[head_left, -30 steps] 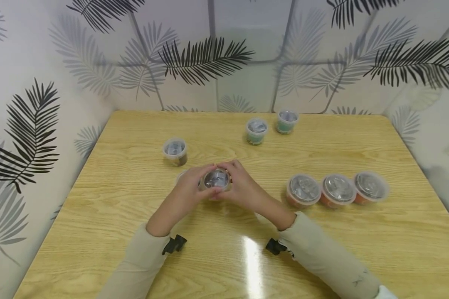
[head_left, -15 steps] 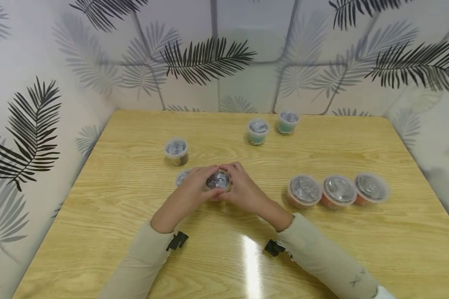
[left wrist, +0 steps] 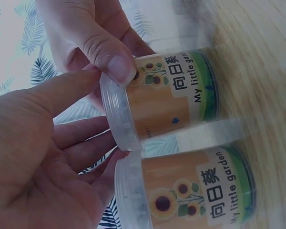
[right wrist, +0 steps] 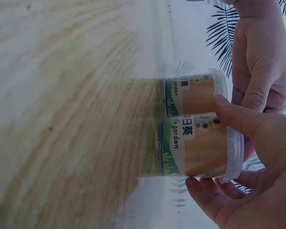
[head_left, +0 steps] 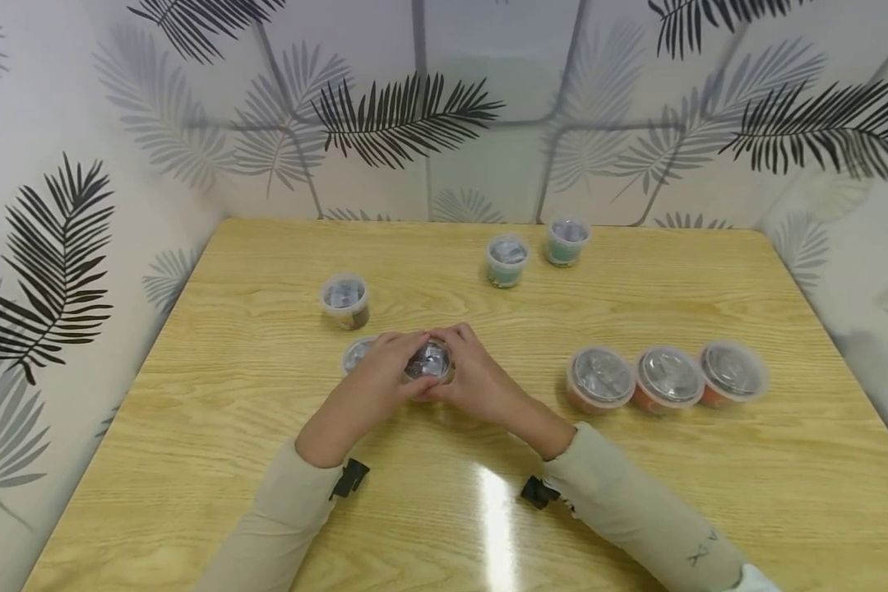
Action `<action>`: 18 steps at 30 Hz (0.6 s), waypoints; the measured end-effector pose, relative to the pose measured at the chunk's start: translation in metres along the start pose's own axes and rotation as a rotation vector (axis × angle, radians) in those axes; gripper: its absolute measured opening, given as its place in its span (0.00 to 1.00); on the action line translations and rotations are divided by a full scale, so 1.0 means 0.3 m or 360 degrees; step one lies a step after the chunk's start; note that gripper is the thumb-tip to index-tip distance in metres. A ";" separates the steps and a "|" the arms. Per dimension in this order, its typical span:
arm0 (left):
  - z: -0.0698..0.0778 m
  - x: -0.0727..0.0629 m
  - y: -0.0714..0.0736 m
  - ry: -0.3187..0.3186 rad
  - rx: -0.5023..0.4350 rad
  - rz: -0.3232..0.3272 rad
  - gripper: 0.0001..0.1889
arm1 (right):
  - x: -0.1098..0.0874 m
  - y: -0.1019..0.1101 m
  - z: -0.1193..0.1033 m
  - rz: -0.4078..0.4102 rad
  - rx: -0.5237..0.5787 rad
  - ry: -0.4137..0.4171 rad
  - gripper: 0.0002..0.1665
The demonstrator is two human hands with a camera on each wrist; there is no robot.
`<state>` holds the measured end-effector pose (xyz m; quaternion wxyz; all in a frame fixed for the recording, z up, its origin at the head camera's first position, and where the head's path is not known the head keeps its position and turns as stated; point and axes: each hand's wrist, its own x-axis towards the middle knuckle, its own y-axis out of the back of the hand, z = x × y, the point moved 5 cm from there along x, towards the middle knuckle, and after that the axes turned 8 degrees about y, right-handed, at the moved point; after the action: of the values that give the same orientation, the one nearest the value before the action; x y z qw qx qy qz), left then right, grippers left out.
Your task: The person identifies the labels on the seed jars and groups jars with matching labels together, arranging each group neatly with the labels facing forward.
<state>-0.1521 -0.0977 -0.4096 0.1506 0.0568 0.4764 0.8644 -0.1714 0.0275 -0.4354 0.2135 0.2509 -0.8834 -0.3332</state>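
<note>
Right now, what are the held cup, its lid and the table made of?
The cup looks like smooth plastic: a clear edge shows past its printed label. Its lid seems frosty plastic, being partly see-through. The table looks like shiny wood, maybe only printed: it has grain lines and bright glare.

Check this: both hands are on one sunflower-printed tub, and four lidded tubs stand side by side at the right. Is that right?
Four is wrong: the head view shows three lidded tubs there. The left hand and right hand are on one sunflower-printed tub, as stated.
</note>
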 end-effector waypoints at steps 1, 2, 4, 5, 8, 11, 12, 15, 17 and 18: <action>0.001 -0.001 0.001 -0.0004 0.0007 -0.0003 0.31 | -0.001 -0.001 0.000 0.0000 -0.0002 0.0000 0.46; 0.002 -0.002 0.002 -0.0007 0.0017 -0.0010 0.30 | -0.002 -0.001 -0.001 0.0003 -0.0001 0.0004 0.46; 0.004 -0.003 0.004 -0.0015 0.0040 -0.0024 0.30 | -0.004 -0.001 -0.002 0.0006 0.0001 0.0003 0.46; 0.004 -0.003 0.005 -0.0017 0.0055 -0.0032 0.29 | -0.005 -0.001 -0.002 0.0009 0.0003 0.0006 0.46; 0.005 -0.004 0.008 -0.0025 0.0087 -0.0057 0.28 | -0.009 -0.002 -0.002 0.0018 0.0004 0.0028 0.46; 0.005 -0.003 0.011 -0.0024 0.0090 -0.0089 0.29 | -0.011 -0.003 0.002 0.0017 0.0000 0.0031 0.46; 0.003 -0.003 0.012 -0.0016 0.0078 -0.0103 0.30 | -0.011 -0.004 0.003 0.0017 0.0002 0.0029 0.46; -0.002 -0.005 0.027 -0.0008 0.0066 -0.0125 0.29 | -0.011 -0.005 0.006 0.0017 0.0019 0.0026 0.46; -0.018 -0.004 0.048 -0.0012 0.0040 -0.0096 0.29 | -0.011 -0.006 0.006 0.0023 0.0024 0.0030 0.47; -0.027 -0.002 0.065 -0.0014 0.0034 -0.0063 0.28 | -0.010 -0.006 0.006 0.0028 0.0028 0.0036 0.48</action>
<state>-0.1575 -0.1144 -0.3975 0.1693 0.0526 0.4861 0.8557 -0.1694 0.0290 -0.4386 0.2242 0.2488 -0.8860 -0.3208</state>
